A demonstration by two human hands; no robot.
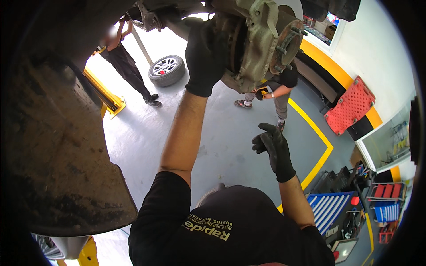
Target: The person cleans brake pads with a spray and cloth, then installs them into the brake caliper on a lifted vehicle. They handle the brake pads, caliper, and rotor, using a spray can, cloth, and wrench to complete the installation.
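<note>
Far side: grey painted floor (222, 144). Left black-gloved hand (206, 62) meets grey-brown metal hub assembly (259, 44), apparently steadying it; grip closure hidden. Right black-gloved hand (275, 150): half-open, empty.

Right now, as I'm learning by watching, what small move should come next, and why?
Perhaps raise the right hand toward the wheel hub assembly: that hand looks empty and is apart from the hub, while the left hand is up beside it.

Here's the exposed wheel hub (285, 37), dull and brownish, studs (281, 50) jutting rightward, and just left of it stands the rough, grey brake caliper (258, 42), roughly upright.
</note>
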